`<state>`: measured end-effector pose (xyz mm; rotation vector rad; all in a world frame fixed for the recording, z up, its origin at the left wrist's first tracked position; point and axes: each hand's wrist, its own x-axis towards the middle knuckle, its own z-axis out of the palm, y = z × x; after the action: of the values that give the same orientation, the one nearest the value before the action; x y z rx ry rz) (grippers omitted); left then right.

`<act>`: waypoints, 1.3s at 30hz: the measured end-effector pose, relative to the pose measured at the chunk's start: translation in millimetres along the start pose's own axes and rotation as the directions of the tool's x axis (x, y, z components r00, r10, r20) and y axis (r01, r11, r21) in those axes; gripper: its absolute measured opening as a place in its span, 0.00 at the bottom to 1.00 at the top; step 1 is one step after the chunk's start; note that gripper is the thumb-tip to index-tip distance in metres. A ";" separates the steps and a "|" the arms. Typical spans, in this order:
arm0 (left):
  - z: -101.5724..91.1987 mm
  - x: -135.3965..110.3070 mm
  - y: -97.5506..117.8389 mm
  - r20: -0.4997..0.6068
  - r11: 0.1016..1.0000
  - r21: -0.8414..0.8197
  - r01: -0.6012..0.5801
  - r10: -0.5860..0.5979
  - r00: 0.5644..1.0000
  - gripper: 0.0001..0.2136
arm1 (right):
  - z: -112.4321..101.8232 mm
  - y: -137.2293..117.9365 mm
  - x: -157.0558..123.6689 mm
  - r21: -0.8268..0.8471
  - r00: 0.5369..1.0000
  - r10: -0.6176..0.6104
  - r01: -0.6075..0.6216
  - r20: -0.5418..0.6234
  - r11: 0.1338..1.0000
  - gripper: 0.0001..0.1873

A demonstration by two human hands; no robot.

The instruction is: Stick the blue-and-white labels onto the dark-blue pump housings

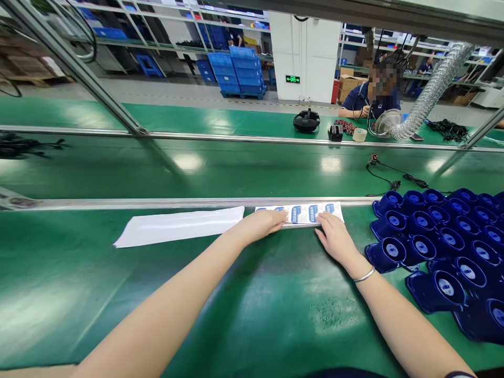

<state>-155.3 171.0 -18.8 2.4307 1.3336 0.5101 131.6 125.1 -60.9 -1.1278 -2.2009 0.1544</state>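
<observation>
A strip of stickers (pixel 301 213), white with blue printed labels, lies along the metal rail on the green bench. My left hand (pixel 262 226) reaches over its left part, with fingers and thumb pressed together on its near edge. At the right end, my right hand (pixel 334 236) rests its fingertips on the printed face, its thumb spread away and lying nearer me. To the left of the strip is a long white sheet (pixel 177 226) with no print visible, its right end partly behind my left hand.
Many dark blue horn-shaped parts (pixel 447 286) stand in rows at the right. Black cables (pixel 419 181) lie beyond the rail. Across the bench, a person (pixel 388 100) works near a silver duct (pixel 437 89), a tape roll (pixel 359 135) and a black headset (pixel 306 121).
</observation>
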 end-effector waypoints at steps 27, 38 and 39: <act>46.9 -155.9 177.2 -0.433 0.803 0.572 -0.165 0.467 0.771 0.13 | -97.8 -54.8 -7.2 0.194 0.749 -0.050 -0.106 0.661 0.975 0.23; 42.2 -189.2 196.9 -0.646 0.946 0.318 0.061 0.169 0.744 0.33 | -119.1 -68.4 -69.1 0.172 0.900 -0.031 -0.049 0.435 0.984 0.08; 36.1 -187.8 194.9 -0.673 0.944 0.315 0.097 0.150 0.725 0.34 | -123.4 -71.5 -73.0 0.146 0.932 -0.119 0.073 0.343 0.987 0.09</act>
<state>-89.2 -92.8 6.1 2.6343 1.7806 1.4263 186.9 2.6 26.4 -0.9752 -2.5110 0.4842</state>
